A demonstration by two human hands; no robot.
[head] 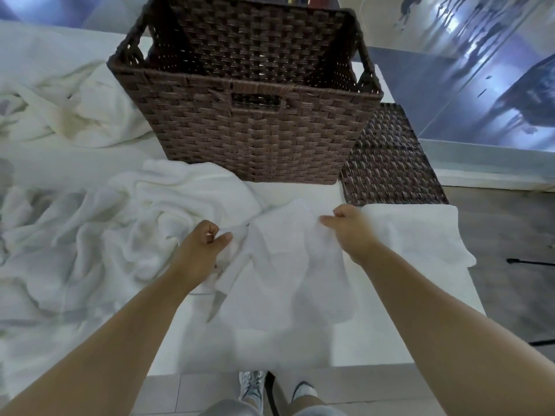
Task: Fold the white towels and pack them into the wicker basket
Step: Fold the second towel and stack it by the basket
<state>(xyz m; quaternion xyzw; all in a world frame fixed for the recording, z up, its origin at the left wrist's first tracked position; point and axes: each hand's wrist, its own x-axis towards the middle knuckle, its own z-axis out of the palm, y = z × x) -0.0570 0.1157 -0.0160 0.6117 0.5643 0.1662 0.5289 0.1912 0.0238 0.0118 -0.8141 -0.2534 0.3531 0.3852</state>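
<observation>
Shoes [252, 385]: on floor beneath table edge.
Towel [285, 265]: flat on table [405, 340], spread for folding.
Left grip [207, 238]: pinches its far left corner.
Right grip [345, 223]: pinches far right corner, keeping the edge taut.
Wicker basket [255, 115]: just beyond, empty, within reach.
Unfolded towels [105, 220]: heaped left.

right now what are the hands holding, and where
Both hands, left and right, pinch the far edge of one white towel.

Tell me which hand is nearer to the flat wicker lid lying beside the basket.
Right. The right hand pinches the towel just in front of the flat wicker lid, close to its near edge. The left hand holds the towel's other side, farther left.
</observation>
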